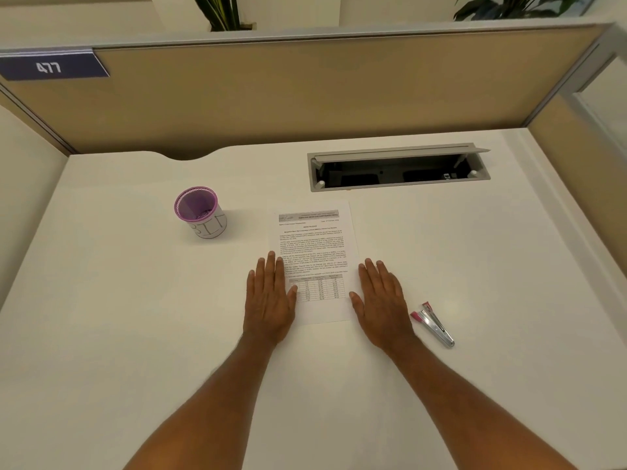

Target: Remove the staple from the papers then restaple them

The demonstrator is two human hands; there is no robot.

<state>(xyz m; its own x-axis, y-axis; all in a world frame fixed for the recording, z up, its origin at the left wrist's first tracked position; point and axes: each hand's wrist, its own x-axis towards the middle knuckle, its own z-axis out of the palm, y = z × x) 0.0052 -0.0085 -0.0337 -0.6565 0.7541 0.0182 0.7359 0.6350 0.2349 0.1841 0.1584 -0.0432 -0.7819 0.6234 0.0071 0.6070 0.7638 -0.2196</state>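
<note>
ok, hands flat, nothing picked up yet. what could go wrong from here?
1. The staple itself is too small to make out on the papers, so prying may start at the wrong corner and tear them.
2. The stapler lies right beside the right hand; a careless reach could knock it away.

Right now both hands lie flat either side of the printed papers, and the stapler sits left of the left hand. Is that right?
Not quite. The head view shows the stapler right of the right hand, not left of the left hand. Both hands do lie flat either side of the printed papers.
</note>
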